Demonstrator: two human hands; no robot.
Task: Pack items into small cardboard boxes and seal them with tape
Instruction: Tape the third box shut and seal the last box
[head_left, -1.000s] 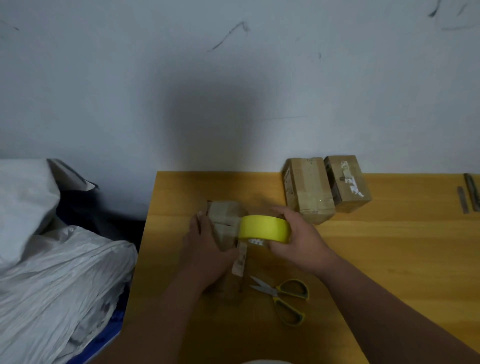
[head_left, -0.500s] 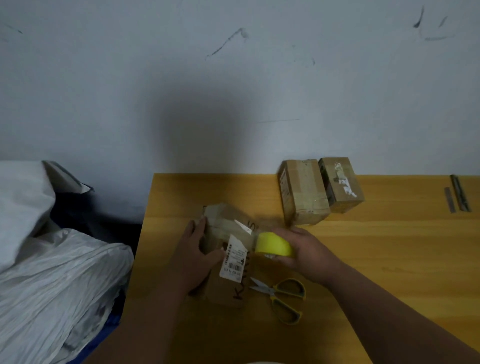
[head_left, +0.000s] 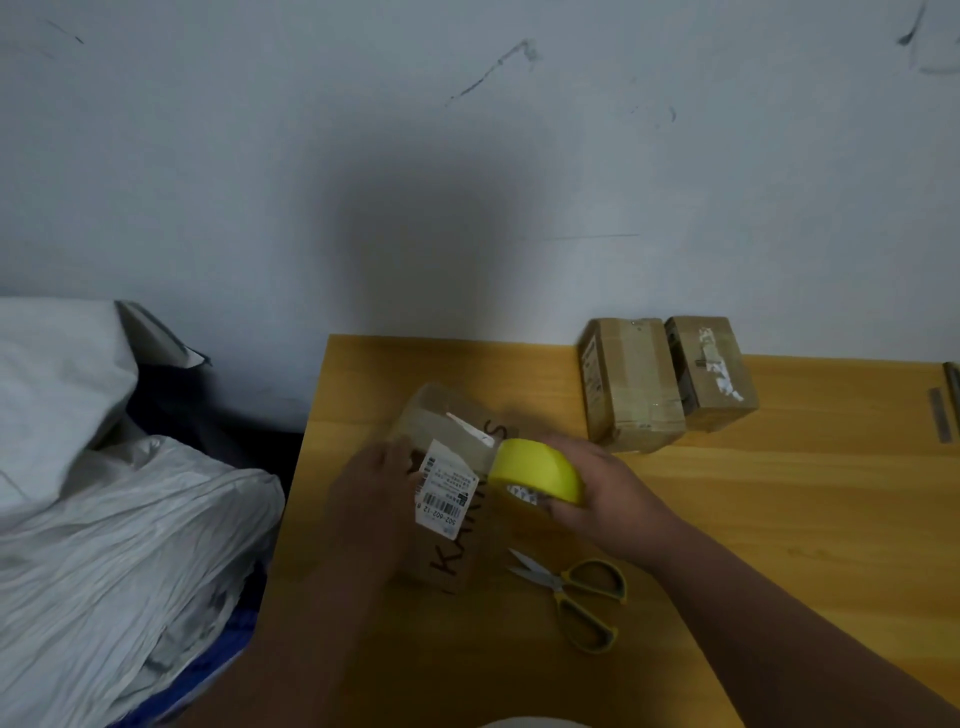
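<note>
The cardboard box (head_left: 447, 488) has been tipping since a second ago, its black-lettered face and white barcode label (head_left: 445, 493) now turning upward near the table's (head_left: 779, 519) left edge. The left hand (head_left: 374, 499) is gripping its left side; the right hand (head_left: 608, 499) is clutching the glossy yellow tape roll (head_left: 537, 470), now pressing against the box instead of above it. Yellow-handled scissors (head_left: 576, 597) are lying nearer. Two taped boxes (head_left: 665, 379) are standing at the far edge.
</note>
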